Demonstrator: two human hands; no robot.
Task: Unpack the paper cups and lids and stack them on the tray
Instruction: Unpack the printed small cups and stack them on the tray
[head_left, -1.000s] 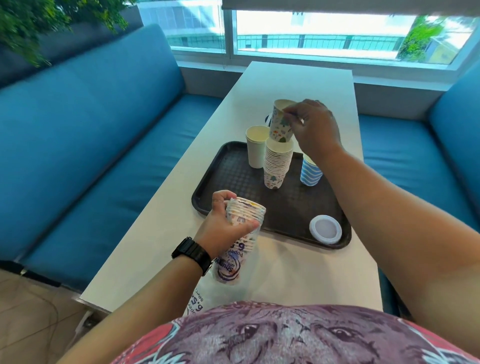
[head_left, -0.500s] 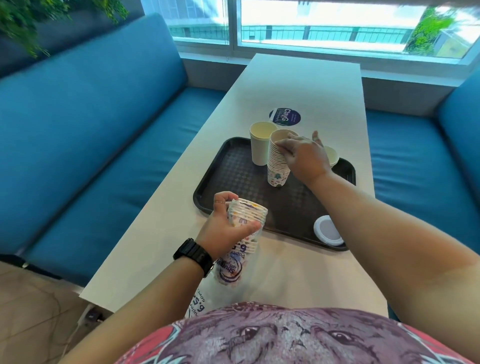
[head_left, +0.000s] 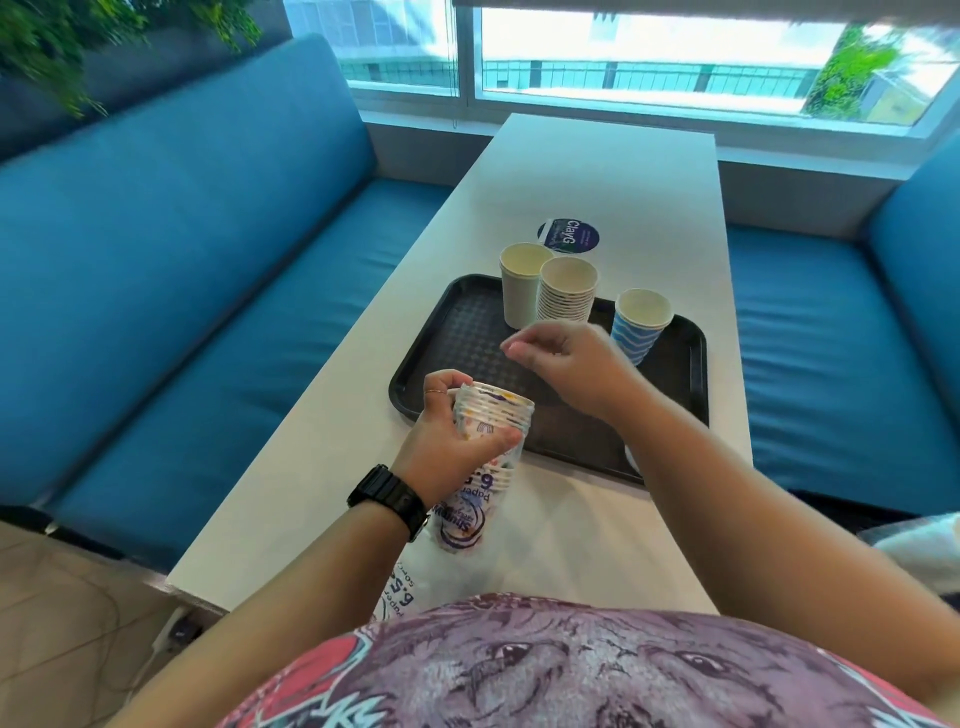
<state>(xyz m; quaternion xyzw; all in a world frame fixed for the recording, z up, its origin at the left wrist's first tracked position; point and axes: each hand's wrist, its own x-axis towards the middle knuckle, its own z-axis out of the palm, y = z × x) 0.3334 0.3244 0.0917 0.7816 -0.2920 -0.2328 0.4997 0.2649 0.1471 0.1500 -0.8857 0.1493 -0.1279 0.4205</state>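
A black tray (head_left: 457, 343) lies on the white table (head_left: 597, 171). On its far side stand a plain cream cup (head_left: 522, 283), a tall stack of patterned cups (head_left: 567, 293) and a blue-striped cup (head_left: 640, 325). My left hand (head_left: 451, 441) grips a packaged stack of patterned cups (head_left: 493, 415) in clear printed plastic, at the tray's near left corner. My right hand (head_left: 566, 364) hovers over the tray in front of the tall stack, fingers loosely curled, holding nothing. A white lid (head_left: 631, 460) peeks out from under my right forearm.
A round dark sticker (head_left: 569, 236) lies on the table beyond the tray. Blue bench seats (head_left: 208, 291) run along both sides of the table, and a window is at the far end. Printed plastic wrapping (head_left: 405, 587) trails off the near table edge.
My right hand put a patterned cup onto the tall stack on the tray, let go and drew back toward me. My left hand kept its hold on the packaged stack.
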